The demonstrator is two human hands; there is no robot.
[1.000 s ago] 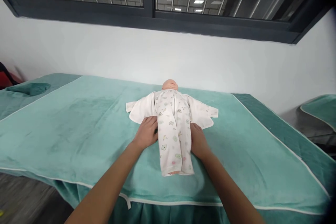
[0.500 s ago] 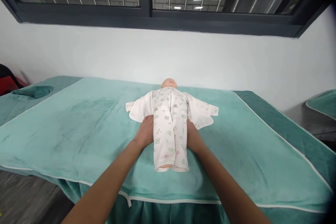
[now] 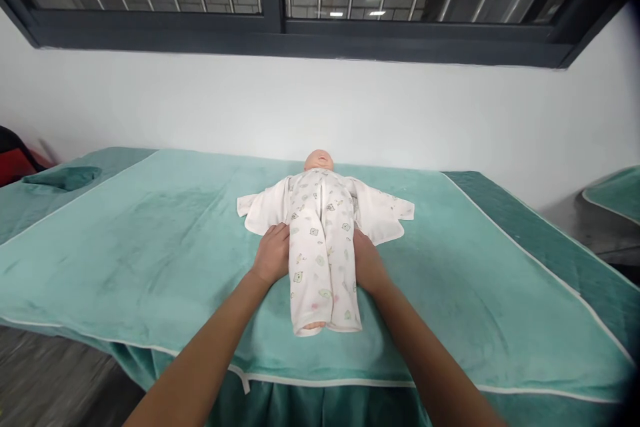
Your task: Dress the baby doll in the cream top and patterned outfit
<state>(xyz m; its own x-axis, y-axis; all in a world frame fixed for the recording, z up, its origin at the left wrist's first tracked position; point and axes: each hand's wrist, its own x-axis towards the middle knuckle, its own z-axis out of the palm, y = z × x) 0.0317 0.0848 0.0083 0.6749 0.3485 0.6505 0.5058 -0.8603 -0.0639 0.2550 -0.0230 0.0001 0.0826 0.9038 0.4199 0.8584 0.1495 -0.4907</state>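
Note:
A baby doll lies on its back, head towards the wall. White printed baby pants cover its front, from high on the chest down past the legs. A bit of a foot shows at the left leg opening. Beneath the pants a white baby shirt is spread out with both sleeves to the sides. My left hand grips the left side edge of the pants, its fingertips partly hidden by the cloth. On the opposite edge, my right hand holds the pants, most of its fingers hidden behind them.
A light green padded cover with white piping lies over the bed, and its front edge hangs down near me. A folded green cloth lies at the far left, near a red and black item. Behind are a white wall and a barred window.
The lower ends of the pants have come slightly nearer to me, and the leg openings have shifted a little. Both hands stay at the sides of the pants.

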